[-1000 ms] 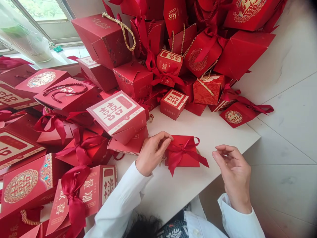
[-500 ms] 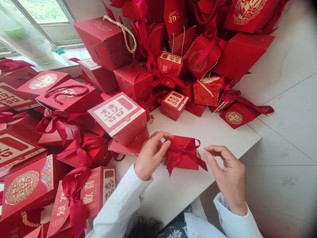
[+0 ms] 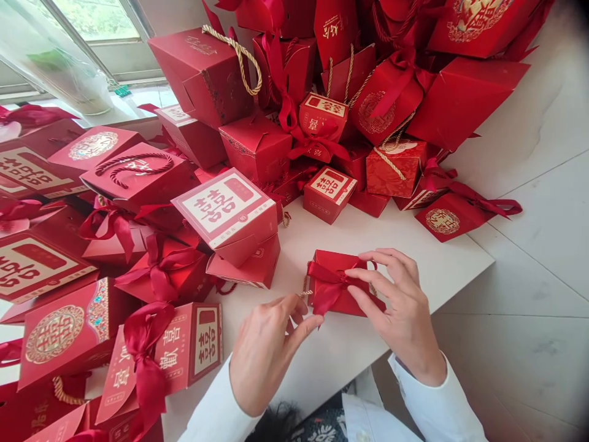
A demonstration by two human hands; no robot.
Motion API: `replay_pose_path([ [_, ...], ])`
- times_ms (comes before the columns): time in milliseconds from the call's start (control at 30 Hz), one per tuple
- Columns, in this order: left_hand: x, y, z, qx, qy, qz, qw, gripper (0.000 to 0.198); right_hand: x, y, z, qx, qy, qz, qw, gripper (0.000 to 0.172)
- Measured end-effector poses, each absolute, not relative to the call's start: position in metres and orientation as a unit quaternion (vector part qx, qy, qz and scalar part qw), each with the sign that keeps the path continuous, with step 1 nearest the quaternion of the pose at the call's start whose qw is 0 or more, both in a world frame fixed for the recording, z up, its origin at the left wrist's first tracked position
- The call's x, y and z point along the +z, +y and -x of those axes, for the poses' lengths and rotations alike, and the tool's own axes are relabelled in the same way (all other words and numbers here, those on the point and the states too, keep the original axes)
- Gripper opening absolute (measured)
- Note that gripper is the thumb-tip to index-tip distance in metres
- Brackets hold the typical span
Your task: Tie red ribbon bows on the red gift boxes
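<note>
A small red gift box (image 3: 343,301) lies on the white table, tied with a dark red satin ribbon bow (image 3: 329,281). From the right, my right hand (image 3: 398,304) reaches over the box, its thumb and index finger closed around the middle of the bow; the other fingers are spread above. Low at the box's left corner is my left hand (image 3: 271,350). Its thumb tip is at the end of a ribbon tail, while the bent fingers stay apart from the thumb. Short gold cord (image 3: 305,288) shows at the box's left side.
Stacked boxes (image 3: 230,212) stand just left of the small box, with many more red boxes and ribbons further left. A small box (image 3: 329,193) and a high pile of gift boxes (image 3: 381,110) fill the back. The table edge (image 3: 437,307) runs diagonally at the right.
My right hand has moved left onto the bow and closed on it. My left hand has come down from the box's upper left corner to the ribbon tail. The view has shifted slightly.
</note>
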State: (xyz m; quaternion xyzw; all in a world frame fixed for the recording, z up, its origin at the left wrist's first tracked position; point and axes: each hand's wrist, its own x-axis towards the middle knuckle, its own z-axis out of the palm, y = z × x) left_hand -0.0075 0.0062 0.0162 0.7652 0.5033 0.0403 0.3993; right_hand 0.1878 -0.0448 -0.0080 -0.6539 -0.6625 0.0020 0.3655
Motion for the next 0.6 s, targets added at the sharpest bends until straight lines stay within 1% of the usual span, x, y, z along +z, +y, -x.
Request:
replay_pose_path([
  [67,0.007,0.002,0.008,0.036,0.505,-0.746,0.434,0.039,-0.01,-0.038,-0.187,0.006,-0.685,0.637,0.354,0.017],
  [200,-0.009,0.0,0.008,0.064,0.488,-0.701,0.517,0.044,-0.013,-0.031,-0.184,0.023,-0.695,0.631,0.343,0.013],
  [300,-0.016,0.0,0.005,0.087,0.478,-0.673,0.558,0.043,-0.014,-0.031,-0.181,0.026,-0.681,0.644,0.347,0.012],
  [600,-0.018,-0.001,0.006,0.102,0.466,-0.673,0.566,0.038,-0.021,-0.033,-0.179,0.043,-0.654,0.661,0.365,0.01],
])
